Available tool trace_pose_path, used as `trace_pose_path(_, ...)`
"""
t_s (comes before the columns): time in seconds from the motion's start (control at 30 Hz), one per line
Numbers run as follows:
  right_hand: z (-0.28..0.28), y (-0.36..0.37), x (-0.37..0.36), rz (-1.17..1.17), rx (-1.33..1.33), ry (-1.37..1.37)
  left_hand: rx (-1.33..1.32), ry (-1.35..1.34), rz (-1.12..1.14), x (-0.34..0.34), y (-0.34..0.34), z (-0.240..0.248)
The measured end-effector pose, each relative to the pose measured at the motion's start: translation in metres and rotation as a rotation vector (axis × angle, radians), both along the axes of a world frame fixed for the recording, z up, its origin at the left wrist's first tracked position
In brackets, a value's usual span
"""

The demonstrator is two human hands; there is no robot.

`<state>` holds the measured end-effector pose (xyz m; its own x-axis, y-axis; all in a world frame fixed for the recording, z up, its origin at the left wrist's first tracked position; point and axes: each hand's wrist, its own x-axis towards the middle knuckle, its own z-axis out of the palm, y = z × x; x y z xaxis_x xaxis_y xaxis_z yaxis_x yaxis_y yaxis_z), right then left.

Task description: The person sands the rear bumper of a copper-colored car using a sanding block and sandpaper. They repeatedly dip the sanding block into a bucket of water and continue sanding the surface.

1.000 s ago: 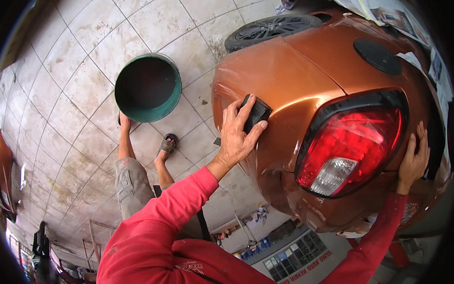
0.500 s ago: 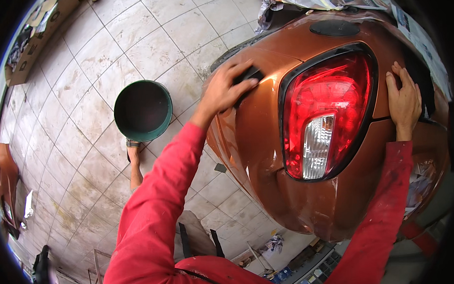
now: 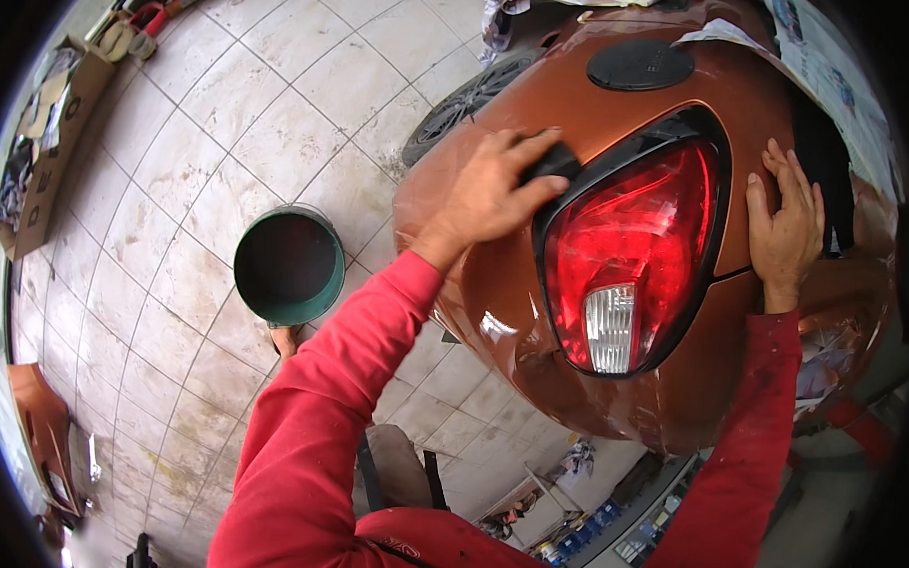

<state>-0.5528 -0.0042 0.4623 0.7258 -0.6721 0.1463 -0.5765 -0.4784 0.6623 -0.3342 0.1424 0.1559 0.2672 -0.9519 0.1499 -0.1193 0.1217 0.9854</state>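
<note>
My left hand (image 3: 493,190) is closed round a small dark block (image 3: 552,163), pressed to the copper-orange car panel (image 3: 569,110) at the upper left edge of the tail light. The block's exact kind does not show. The red tail light (image 3: 638,228), with a clear lower section and a black surround, fills the space between my hands. On its right, my right hand (image 3: 784,212) lies flat on the orange bodywork, fingers stretched out and holding nothing. A round black cap (image 3: 640,65) sits on the panel beyond the light.
A dark green bucket (image 3: 327,288) stands on the tiled floor to the left, beside a foot (image 3: 284,340). Newspaper sheets (image 3: 817,61) cover the car's far and right parts. A cardboard box (image 3: 64,127) and a loose orange body part (image 3: 44,429) are at the far left.
My left hand has slid the dark block rightward across the panel to the tail light's edge. My right hand stays flat on the bodywork. The whole view has shifted somewhat.
</note>
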Motion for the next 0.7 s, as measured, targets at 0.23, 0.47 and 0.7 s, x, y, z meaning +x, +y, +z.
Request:
trace_pose_path(0.23, 0.002, 0.004, 0.008, -0.01, 0.032, -0.022, 0.202, 0.014, -0.008, 0.01, 0.006, -0.014)
trace_pose_path(0.47, 0.008, 0.013, 0.011, -0.037, 0.052, -0.029, 0.293, 0.029, -0.017, 0.013, 0.006, 0.002)
trace_pose_path(0.7, 0.009, 0.01, 0.009, -0.046, 0.054, -0.004, 0.288, 0.03, 0.041, 0.004, 0.009, 0.007)
